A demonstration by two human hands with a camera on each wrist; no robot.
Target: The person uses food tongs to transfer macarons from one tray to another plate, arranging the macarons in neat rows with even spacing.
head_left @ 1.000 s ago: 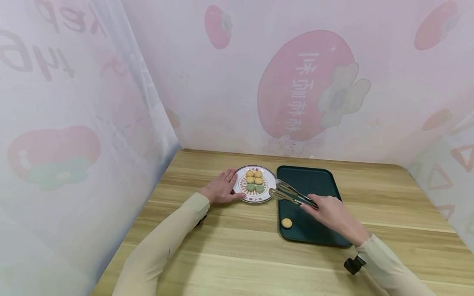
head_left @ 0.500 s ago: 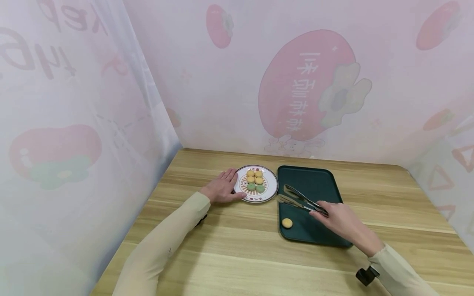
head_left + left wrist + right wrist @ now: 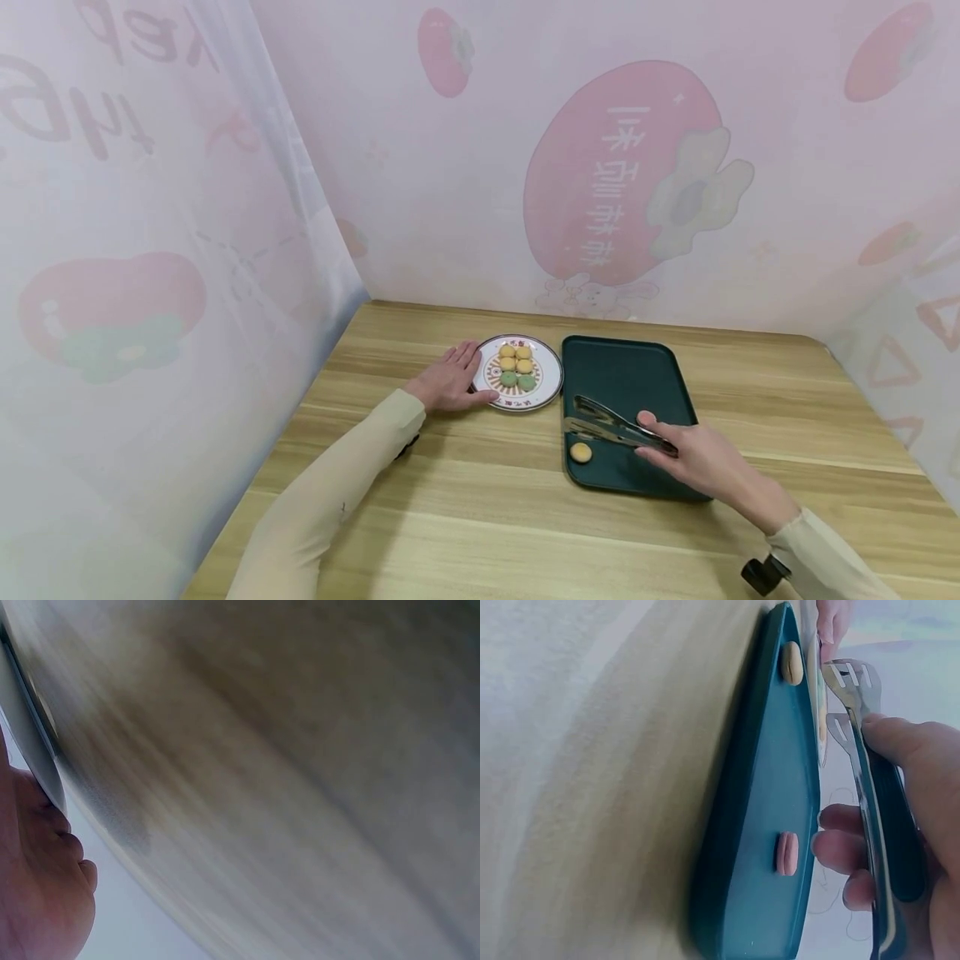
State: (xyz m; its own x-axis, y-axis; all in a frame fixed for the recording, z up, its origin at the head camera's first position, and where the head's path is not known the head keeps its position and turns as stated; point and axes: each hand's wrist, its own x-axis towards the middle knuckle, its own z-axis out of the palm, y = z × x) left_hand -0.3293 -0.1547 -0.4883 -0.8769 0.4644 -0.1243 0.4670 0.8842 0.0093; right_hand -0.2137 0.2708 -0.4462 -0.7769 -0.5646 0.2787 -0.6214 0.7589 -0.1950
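My right hand (image 3: pixel 705 458) grips metal serving tongs (image 3: pixel 622 429) over the dark green tray (image 3: pixel 630 367). The tongs' slotted ends are apart, with nothing between them, just above a yellow macaron (image 3: pixel 581 452) at the tray's near left corner. In the right wrist view a pink macaron (image 3: pixel 787 853) also lies on the tray. My left hand (image 3: pixel 448 379) rests at the left rim of a round white plate (image 3: pixel 547 385), its fingers extended and the thumb along the near rim. On the plate sit several yellow macarons (image 3: pixel 516 359) and two green macarons (image 3: pixel 517 381), in rows of two.
Plate and tray stand side by side on a wooden table (image 3: pixel 465 508), the plate to the left. Printed curtains (image 3: pixel 450 208) close off the back and the sides.
My right hand has drawn the tongs from the plate's right edge rightward and nearer, over the tray toward the yellow macaron. My left hand has stayed at the plate.
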